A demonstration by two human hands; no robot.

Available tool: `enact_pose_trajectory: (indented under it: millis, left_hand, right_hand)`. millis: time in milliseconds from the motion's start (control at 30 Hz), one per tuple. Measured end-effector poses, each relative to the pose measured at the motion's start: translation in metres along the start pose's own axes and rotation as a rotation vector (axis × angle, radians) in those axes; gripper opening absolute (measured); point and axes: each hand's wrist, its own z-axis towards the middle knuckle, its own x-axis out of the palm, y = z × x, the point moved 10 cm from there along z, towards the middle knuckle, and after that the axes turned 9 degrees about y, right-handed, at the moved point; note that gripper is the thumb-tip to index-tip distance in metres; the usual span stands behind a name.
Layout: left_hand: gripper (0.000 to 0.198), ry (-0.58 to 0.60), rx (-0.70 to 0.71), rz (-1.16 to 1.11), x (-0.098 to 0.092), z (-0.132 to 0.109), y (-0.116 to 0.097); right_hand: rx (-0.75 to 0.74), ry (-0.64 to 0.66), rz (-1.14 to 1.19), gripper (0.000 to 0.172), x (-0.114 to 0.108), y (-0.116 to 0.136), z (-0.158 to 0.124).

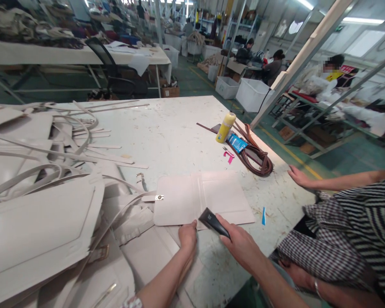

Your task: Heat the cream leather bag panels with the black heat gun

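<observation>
There is one left hand (188,237) and one right hand (240,241), plus one co-worker's hand (299,176) at the edge. I count one black tool (214,223), one open cream panel (176,203), one yellow bottle (225,129), one blue label (237,143), one brown strap bundle (265,172), one blue strip (263,216). The piled cream pieces (45,222) overlap beyond counting.

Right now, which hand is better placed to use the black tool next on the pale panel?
Probably the right hand: it grips the black handheld tool, whose wide end is by the near edge of the pale panel. The left hand is at that edge, no tool visible.
</observation>
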Motion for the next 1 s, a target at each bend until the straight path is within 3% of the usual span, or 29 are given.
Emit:
enact_pose_trajectory:
  millis: [233,400,500,633,800,1000]
  left_hand:
    - [0.032,0.04,-0.027,-0.01,-0.003,0.0,-0.002]
    - [0.024,0.13,-0.027,-0.136,-0.005,-0.008,-0.011]
    - [0.016,0.18,-0.039,-0.322,0.007,-0.009,-0.018]
    - [0.016,0.162,-0.075,-0.593,0.022,-0.004,-0.022]
    - [0.024,0.159,-0.127,-0.669,0.026,0.001,-0.018]
    - [0.025,0.257,-0.175,-0.645,0.025,-0.007,-0.017]
  right_hand:
    - [-0.038,-0.062,0.11,0.057,0.003,0.004,0.011]
    - [-0.024,-0.145,0.26,0.059,0.001,-0.017,-0.004]
    - [-0.059,-0.104,0.38,0.059,0.001,-0.026,-0.01]
    - [-0.109,-0.009,0.443,0.059,0.005,-0.026,-0.012]
    - [-0.164,0.005,0.44,0.058,0.007,-0.016,-0.01]
    - [-0.128,-0.151,0.441,0.057,-0.007,-0.008,0.005]
